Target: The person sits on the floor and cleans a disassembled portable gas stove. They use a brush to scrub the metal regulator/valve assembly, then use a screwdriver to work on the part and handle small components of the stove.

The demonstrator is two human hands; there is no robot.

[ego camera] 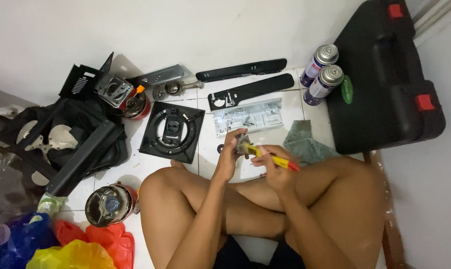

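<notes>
Head view is showing the left hand gripping a small metal part, the right hand at its 4 o'clock pinching a yellow screwdriver against it.

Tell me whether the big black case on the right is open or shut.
Shut. The black case lies flat on the floor, lid down against its base, and both red latches sit across the seam.

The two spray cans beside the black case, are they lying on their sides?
No, both spray cans stand upright on the floor tiles, their tops facing up, next to the black case.
</notes>
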